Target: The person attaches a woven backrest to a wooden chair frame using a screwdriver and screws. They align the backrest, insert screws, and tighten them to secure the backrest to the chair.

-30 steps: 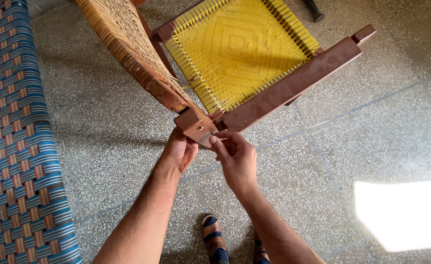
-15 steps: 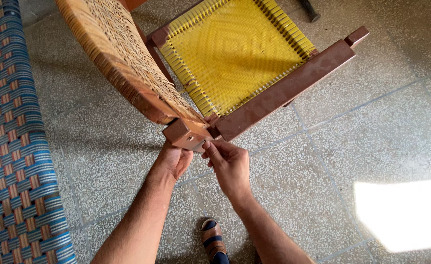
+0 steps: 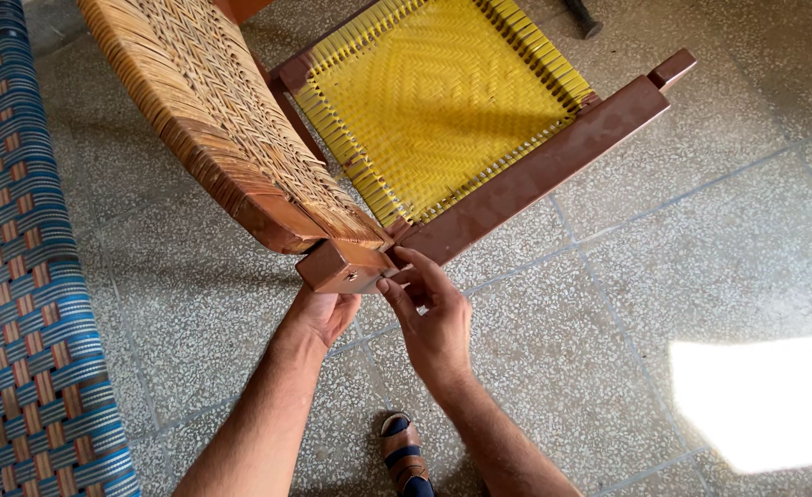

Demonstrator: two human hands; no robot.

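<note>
A sandalled foot [image 3: 404,453] stands on the speckled tile floor [image 3: 719,258], nearest the viewer. Beyond it, the left hand [image 3: 318,316] cups the underside of the brown wooden corner block [image 3: 341,267], fingers hidden beneath, so its grip cannot be told. Just right of the block, the right hand [image 3: 435,317] pinches fingertips together at the joint. Past the block rise the tan woven panel [image 3: 213,120] and the yellow woven seat [image 3: 433,101]. Far left of the block lies a blue woven cot [image 3: 19,304]
</note>
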